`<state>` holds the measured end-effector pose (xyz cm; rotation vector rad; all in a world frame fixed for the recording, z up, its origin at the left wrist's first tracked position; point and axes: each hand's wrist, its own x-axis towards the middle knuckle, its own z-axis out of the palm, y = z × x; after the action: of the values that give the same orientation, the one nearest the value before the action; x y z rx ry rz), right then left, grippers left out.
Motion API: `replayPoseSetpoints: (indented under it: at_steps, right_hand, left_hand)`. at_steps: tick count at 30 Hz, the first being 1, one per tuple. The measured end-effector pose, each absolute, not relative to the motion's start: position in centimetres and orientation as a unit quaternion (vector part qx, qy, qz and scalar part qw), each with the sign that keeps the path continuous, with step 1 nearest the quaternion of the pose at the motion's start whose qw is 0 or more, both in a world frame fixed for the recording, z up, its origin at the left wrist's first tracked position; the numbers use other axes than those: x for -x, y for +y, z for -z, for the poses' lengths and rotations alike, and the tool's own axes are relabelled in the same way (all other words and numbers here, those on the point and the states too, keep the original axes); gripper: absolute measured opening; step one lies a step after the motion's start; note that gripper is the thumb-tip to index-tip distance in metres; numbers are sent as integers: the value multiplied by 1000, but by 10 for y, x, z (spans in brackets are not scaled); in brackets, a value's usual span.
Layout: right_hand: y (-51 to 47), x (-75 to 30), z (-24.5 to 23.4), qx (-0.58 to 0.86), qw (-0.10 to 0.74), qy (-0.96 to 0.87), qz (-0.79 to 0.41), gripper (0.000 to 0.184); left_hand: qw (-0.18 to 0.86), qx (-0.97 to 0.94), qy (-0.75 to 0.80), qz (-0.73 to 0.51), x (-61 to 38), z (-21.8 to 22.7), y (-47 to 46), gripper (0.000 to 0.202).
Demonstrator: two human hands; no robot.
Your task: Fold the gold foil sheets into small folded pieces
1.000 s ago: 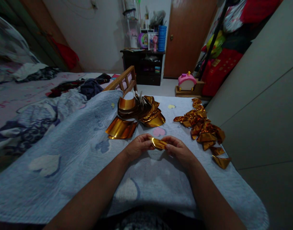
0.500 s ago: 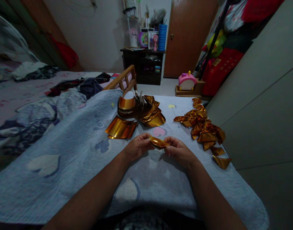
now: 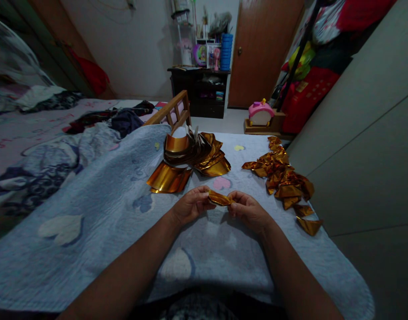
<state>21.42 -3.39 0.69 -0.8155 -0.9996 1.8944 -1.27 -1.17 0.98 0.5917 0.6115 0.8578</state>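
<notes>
A small piece of gold foil paper (image 3: 220,198) is pinched between my two hands, just above a pale blue quilt (image 3: 100,209). My left hand (image 3: 190,204) grips its left end and my right hand (image 3: 249,210) grips its right end. Beyond my hands lies a stack of flat and curled gold foil sheets (image 3: 187,161). To the right, a heap of folded gold foil pieces (image 3: 284,178) runs along the quilt's right side.
A grey cupboard wall (image 3: 364,146) rises close on the right. A wooden bed rail (image 3: 172,112) and rumpled bedding (image 3: 40,155) lie to the left. Farther off are a dark shelf unit (image 3: 204,91), a brown door (image 3: 260,49) and a pink toy (image 3: 260,113).
My hands have shifted the gold foil piece slightly upward and reworked their grip on it; everything else on the quilt stays where it was.
</notes>
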Motion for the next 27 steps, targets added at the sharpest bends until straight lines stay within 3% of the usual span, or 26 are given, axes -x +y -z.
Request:
replayPoseSetpoints:
  at_steps: [27]
  right_hand:
    - [-35, -212, -8, 337, 426, -371, -753, 33]
  left_hand:
    - [816, -302, 282, -405, 9, -8, -15, 34]
